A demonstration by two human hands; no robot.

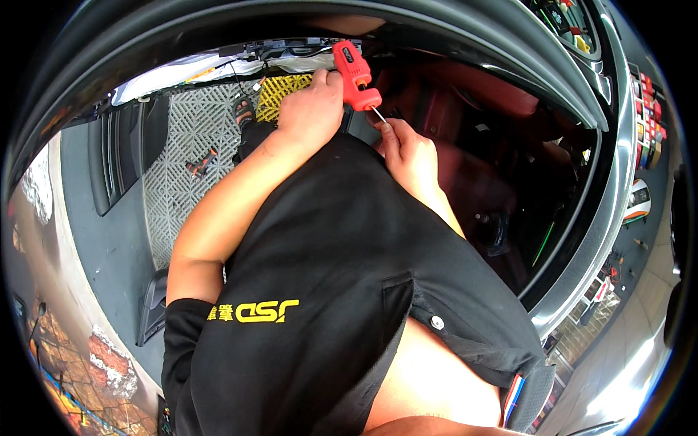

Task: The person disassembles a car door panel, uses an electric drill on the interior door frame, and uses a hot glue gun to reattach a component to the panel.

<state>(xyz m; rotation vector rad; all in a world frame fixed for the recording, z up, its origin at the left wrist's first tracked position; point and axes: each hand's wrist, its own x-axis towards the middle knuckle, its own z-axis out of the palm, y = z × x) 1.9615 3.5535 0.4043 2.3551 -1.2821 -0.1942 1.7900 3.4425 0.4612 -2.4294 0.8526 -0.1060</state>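
A red hand-held power tool [354, 69], with a thin metal shaft [379, 115] sticking out of its lower end, is held up in front of my body. My left hand [314, 109] closes around it from the left, its fingertips partly hidden behind the tool. On the right, my right hand [408, 149] pinches the end of the shaft between thumb and fingers. What may lie inside that pinch is covered by the fingers. The shaft slants down and to the right from tool to fingers.
I am at a car's door opening, under the dark door frame [502, 51]. A dark red seat [472, 171] lies to the right. On the grey grid floor [171, 131] rests an orange-and-black tool [201, 164]; a yellow grid tile [276, 91] adjoins it. A dark panel [116, 156] stands left.
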